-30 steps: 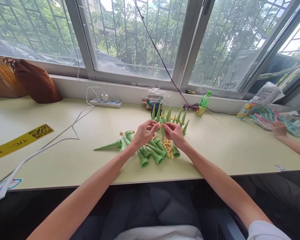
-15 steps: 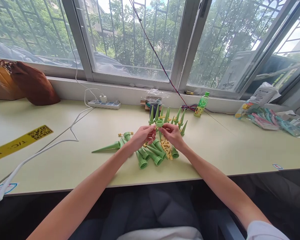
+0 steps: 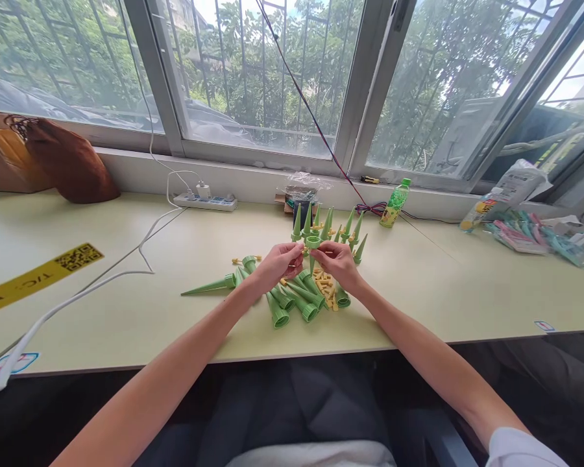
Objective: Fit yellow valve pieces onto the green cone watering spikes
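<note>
Head view: a green cone (image 3: pixel 313 244) is held in the air over the surface (image 3: pixel 409 285), point down and mouth up, between the near edge and the far edge. Its upper part is clamped by the grip of the right hand (image 3: pixel 338 261), thumb and fingers pressed to its side. By the left hand (image 3: pixel 283 263), the fingertips are drawn together on what appears to be a small yellow piece (image 3: pixel 305 251) at the cone's other side.

Compared with a second ago, the left hand has been lowered a little and its fingers curled inward, so the cone's mouth, then partly covered, is now shown plainly. Since half a second ago, hardly anything has been altered. From this it is judged that cone and yellow piece are being worked against each other and have not been set down; whether the two are joined cannot be told, the contact being small and partly hidden by fingers.

Nearer the near edge, loose green cones (image 3: pixel 299 295) are heaped beneath the hands, with a pile of yellow pieces (image 3: pixel 327 290) just beside them. Toward the far edge, upright cones (image 3: pixel 326 227) are grouped point up, yellow pieces showing among them. Beyond these, to the right, a green bottle (image 3: pixel 393 204) is stood near the far edge.
</note>
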{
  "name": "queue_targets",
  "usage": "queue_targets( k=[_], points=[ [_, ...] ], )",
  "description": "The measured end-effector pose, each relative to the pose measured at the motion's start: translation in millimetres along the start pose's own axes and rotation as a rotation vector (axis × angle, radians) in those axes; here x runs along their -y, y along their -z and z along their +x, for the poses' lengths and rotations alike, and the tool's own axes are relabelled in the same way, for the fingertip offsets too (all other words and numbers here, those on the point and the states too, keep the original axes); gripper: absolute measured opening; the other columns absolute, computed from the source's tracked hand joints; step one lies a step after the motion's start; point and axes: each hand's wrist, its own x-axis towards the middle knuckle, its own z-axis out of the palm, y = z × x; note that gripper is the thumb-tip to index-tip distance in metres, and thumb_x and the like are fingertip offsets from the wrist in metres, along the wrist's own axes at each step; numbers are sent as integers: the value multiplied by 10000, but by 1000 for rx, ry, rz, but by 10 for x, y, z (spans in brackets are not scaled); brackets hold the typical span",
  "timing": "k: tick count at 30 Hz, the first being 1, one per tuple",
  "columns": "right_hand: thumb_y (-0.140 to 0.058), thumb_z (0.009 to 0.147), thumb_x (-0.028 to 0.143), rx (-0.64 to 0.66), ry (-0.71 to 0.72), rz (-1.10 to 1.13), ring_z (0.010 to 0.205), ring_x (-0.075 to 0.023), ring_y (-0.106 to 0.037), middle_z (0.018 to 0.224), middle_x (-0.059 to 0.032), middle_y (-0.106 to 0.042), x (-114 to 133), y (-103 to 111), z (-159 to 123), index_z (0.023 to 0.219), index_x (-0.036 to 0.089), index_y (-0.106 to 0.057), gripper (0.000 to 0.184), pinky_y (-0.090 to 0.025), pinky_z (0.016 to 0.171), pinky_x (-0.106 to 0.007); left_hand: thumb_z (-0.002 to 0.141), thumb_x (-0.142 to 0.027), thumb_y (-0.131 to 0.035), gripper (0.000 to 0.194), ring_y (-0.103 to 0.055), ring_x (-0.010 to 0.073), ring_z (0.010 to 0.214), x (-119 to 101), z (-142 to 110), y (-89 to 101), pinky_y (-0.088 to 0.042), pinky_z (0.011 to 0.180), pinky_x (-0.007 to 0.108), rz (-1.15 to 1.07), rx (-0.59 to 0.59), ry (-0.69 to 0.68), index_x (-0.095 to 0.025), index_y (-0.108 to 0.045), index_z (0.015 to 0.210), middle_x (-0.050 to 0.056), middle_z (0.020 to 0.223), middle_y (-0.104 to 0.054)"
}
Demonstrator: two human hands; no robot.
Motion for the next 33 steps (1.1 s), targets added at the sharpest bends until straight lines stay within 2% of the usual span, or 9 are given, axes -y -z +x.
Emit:
queue_targets(
  k=[7, 13, 16, 18, 22, 27, 30, 33],
  points=[
    [-814, 679, 448, 68, -158, 166, 386, -24, -250, 470, 83, -370, -17, 43, 13, 659, 155, -597, 365, -149, 376, -206, 890, -479, -557, 379, -373, 72, 445, 43, 3, -18, -285, 422, 206, 337, -89, -161, -176, -452, 688, -41, 542, -422],
    [-814, 696, 432, 134, -274, 268, 364, -13, -257, 479, 83, -389, 10, 72, 18, 618, 160, -537, 397, -124, 362, -196, 931, -335, -505, 292, -389, 106, 588, 84, 28, 3, -335, 543, 225, 855, -220, -521, -171, -483, 691, -13, 644, -457],
    [-794, 724, 437, 180, -296, 296, 361, -13, -243, 462, 91, -344, 25, 80, 10, 582, 166, -483, 437, -125, 359, -194, 961, -296, -464, 272, -375, 113, 589, 92, 34, 37, -327, 566, 241, 1027, -188, -676, -175, -494, 719, 0, 694, -476],
    [-782, 739, 443, 191, -308, 304, 364, -15, -241, 466, 89, -337, 27, 84, 9, 577, 169, -466, 449, -126, 357, -195, 975, -297, -443, 262, -376, 113, 581, 97, 34, 49, -325, 566, 245, 1074, -175, -715, -177, -508, 752, 6, 720, -487],
    [-790, 727, 446, 107, -299, 309, 366, -13, -239, 501, 82, -365, 33, 71, 17, 602, 167, -499, 422, -128, 351, -197, 990, -344, -419, 278, -429, 122, 606, 115, 34, 27, -342, 576, 245, 1045, -218, -653, -180, -523, 791, 15, 740, -524],
    [-816, 682, 455, -5, -268, 294, 366, -18, -239, 499, 86, -355, 37, 37, 30, 600, 175, -507, 425, -135, 352, -205, 1005, -443, -339, 433, -454, 126, 575, 103, 39, -28, -347, 581, 262, 966, -311, -539, -178, -498, 702, 13, 646, -536],
    [-812, 683, 468, -44, -204, 262, 376, -25, -235, 487, 95, -319, 11, 35, 38, 638, 178, -554, 390, -148, 364, -208, 987, -534, -313, 548, -466, 116, 510, 70, 36, -44, -363, 542, 256, 770, -327, -359, -170, -517, 631, 10, 554, -520],
    [-800, 696, 471, -51, -117, 212, 387, -34, -252, 492, 91, -331, -18, 39, 39, 686, 183, -599, 352, -167, 372, -215, 926, -639, -363, 603, -468, 112, 447, 43, 33, -50, -335, 433, 241, 451, -234, -108, -159, -550, 612, 15, 518, -511]
  ],
)
